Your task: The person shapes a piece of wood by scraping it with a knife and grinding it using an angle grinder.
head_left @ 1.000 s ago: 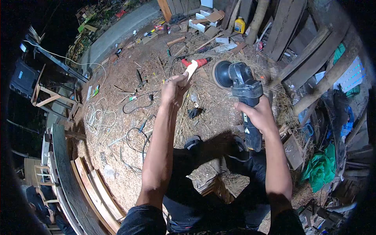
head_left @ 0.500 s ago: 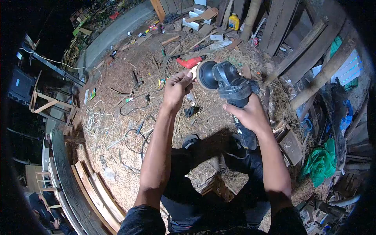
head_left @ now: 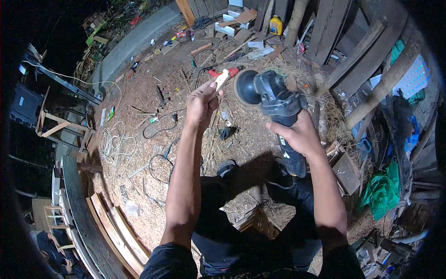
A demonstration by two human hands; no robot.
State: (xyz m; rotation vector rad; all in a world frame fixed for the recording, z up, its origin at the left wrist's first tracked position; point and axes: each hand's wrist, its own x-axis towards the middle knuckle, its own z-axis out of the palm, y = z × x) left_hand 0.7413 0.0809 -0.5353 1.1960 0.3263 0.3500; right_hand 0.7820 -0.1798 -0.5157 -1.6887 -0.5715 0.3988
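Observation:
Between the thumb and fingers of my left hand (head_left: 202,103) is a small, pale wooden piece (head_left: 222,80), its free end pointing up and away from me. My right hand (head_left: 297,135) is wrapped round the dark body of an angle grinder (head_left: 281,100). A round sanding disc (head_left: 246,88) on the grinder's head faces left, towards the wooden piece. A narrow gap separates disc and wood. Behind the wood, a red power tool (head_left: 232,72) lies on the ground, partly covered from view.
Wood shavings and cords cover the ground. Long boards (head_left: 116,232) lie at lower left, near another person (head_left: 58,253). Planks and poles (head_left: 357,60) lean at right, above a green plastic sheet (head_left: 383,190). A yellow bottle (head_left: 276,25) stands at the back.
My left hand has drawn the wooden piece left, away from the sanding disc, and turned it so more of it shows. The grinder has barely moved.

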